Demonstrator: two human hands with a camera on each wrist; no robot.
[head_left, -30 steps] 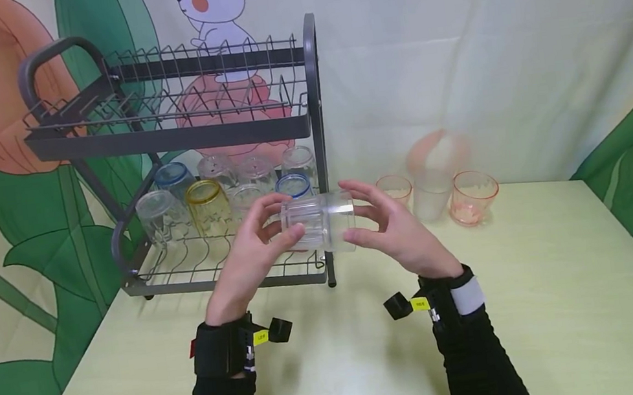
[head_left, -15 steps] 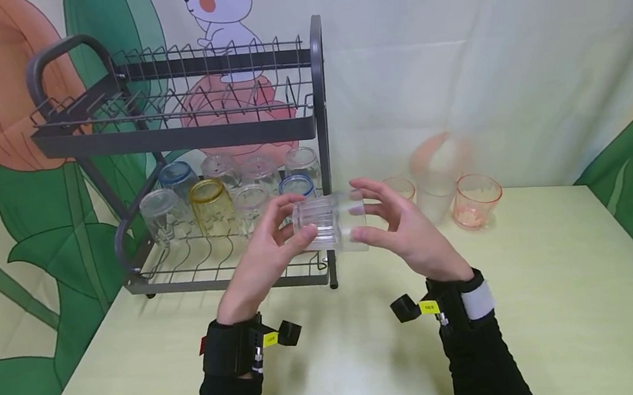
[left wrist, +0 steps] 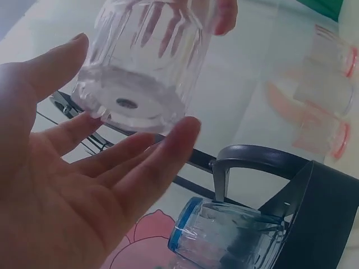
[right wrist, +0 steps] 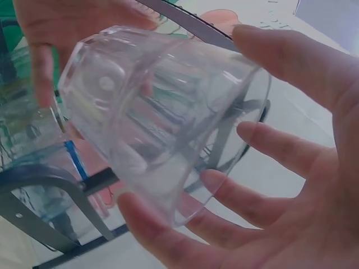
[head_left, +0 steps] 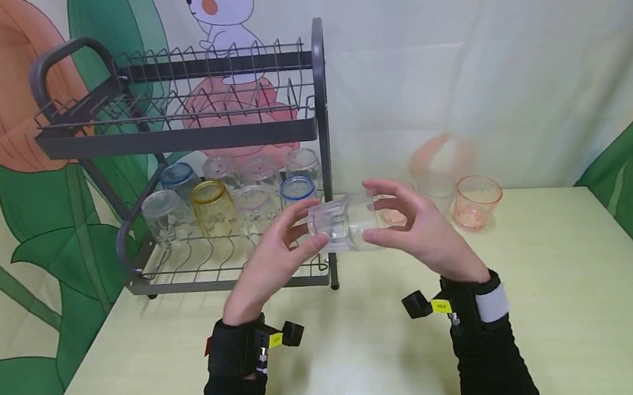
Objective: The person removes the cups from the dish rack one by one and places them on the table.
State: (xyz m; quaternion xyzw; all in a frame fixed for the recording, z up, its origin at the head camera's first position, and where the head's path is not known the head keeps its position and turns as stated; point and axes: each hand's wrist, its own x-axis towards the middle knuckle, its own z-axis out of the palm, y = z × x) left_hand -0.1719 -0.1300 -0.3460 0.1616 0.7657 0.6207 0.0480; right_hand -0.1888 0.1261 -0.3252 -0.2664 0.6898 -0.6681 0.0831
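Note:
A clear drinking glass (head_left: pixel 345 223) is held sideways above the table, in front of the rack's right end. My left hand (head_left: pixel 267 258) has thumb and fingers about its thick base. The right hand (head_left: pixel 429 233) grips the wide rim end between thumb and fingers. In the right wrist view the glass (right wrist: pixel 162 112) shows a faceted base, fluted lower wall and smooth rim. The left wrist view shows the glass base (left wrist: pixel 129 101) between the left thumb and fingers. Both palms face each other across the glass.
A dark two-tier dish rack (head_left: pixel 175 138) stands at left, with several upturned glasses on its lower tier, including a yellow glass (head_left: pixel 213 209) and a blue-rimmed glass (head_left: pixel 297 188). Behind the right hand is an orange-rimmed glass (head_left: pixel 476 202) on the table (head_left: pixel 586 297), beside other tumblers.
Both hands have moved to the right with the glass between them, away from the rack's middle. The head view has shifted slightly. The racked glasses stay in place.

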